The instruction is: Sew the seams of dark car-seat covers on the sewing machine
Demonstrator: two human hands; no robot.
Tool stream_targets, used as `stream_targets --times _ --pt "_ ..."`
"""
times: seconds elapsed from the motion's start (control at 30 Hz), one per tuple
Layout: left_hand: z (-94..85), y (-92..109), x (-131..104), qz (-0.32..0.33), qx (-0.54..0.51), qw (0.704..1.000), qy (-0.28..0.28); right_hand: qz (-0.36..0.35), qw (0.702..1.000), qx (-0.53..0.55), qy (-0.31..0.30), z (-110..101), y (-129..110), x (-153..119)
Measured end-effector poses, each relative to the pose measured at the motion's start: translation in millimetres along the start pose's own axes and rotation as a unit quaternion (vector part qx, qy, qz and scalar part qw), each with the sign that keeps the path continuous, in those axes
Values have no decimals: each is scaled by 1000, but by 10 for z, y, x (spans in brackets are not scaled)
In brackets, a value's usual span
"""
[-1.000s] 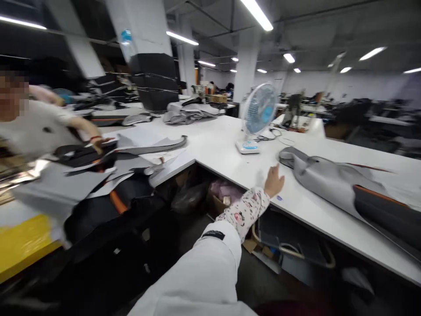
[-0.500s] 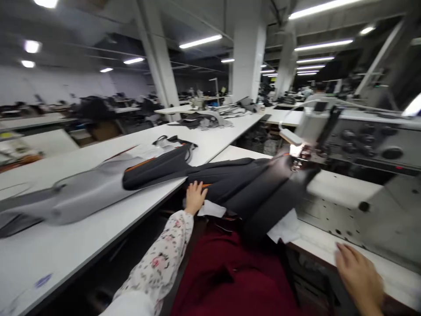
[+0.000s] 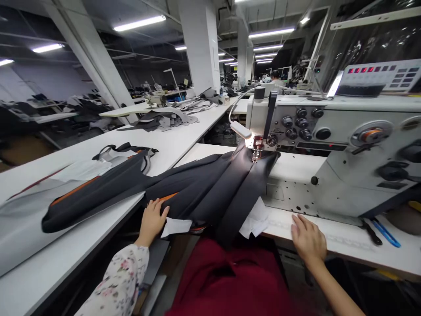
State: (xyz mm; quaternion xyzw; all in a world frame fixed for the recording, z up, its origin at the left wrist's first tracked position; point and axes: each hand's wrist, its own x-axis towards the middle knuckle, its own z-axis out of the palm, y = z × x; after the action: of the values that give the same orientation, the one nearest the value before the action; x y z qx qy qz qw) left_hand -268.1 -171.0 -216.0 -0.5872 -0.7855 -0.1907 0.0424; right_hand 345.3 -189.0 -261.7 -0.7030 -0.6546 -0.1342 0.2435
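Note:
A long dark grey padded fabric piece [image 3: 197, 186] with orange strips runs from the left table across to the sewing machine [image 3: 329, 118]. Its far end lies under the lit presser foot [image 3: 255, 154]. My left hand [image 3: 153, 221] rests on the near left edge of this fabric, fingers lying over it and thumb apart. Beside that thumb, a white flap [image 3: 176, 227] sticks out. My right hand [image 3: 308, 239] is flat at the front edge of the machine table, fingers stretched out and holding nothing. White backing material [image 3: 255, 218] hangs to its left.
A dark-handled tool [image 3: 372, 231] and a blue tool [image 3: 386, 233] lie on the right of the machine table. Light grey fabric [image 3: 19, 232] covers part of the left table [image 3: 108, 239]. Cut grey pieces [image 3: 161, 118] are piled farther back.
The view has swung to the right, showing more of the machine. My right hand has come forward onto the table edge. My left hand stays at the fabric's edge.

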Motion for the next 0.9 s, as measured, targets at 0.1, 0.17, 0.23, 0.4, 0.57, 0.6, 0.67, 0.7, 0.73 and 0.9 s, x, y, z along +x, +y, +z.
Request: stream_targets --times 0.1,0.17,0.23,0.4,0.57,0.6,0.67,0.7,0.73,0.9 --pt "-60 -57 -54 19 -8 1000 -13 5 1000 12 2 -8 -42 11" --pt "-125 -105 -52 34 -16 999 -23 8 1000 28 5 -30 -35 29" --pt "-221 -123 -18 54 -23 998 -34 14 998 54 13 -64 -29 60" --pt "-494 285 -43 180 -45 980 -75 -12 985 163 45 -98 -405 175" --pt "-626 1226 -357 416 0 905 -94 -106 964 244 24 -6 -1288 357" --pt "-637 1388 -394 450 16 889 -87 -121 960 254 18 9 -1427 406" --pt "-627 1627 -410 509 41 856 -78 -148 951 270 7 19 -1623 516" --pt "-599 1702 -393 536 51 840 -70 -162 947 278 1 15 -1683 573" --pt "-555 1749 -363 559 63 825 -56 -178 942 284 -7 8 -1724 627" --pt "-230 1746 -147 601 101 793 20 -259 917 297 -54 3 -1810 765"
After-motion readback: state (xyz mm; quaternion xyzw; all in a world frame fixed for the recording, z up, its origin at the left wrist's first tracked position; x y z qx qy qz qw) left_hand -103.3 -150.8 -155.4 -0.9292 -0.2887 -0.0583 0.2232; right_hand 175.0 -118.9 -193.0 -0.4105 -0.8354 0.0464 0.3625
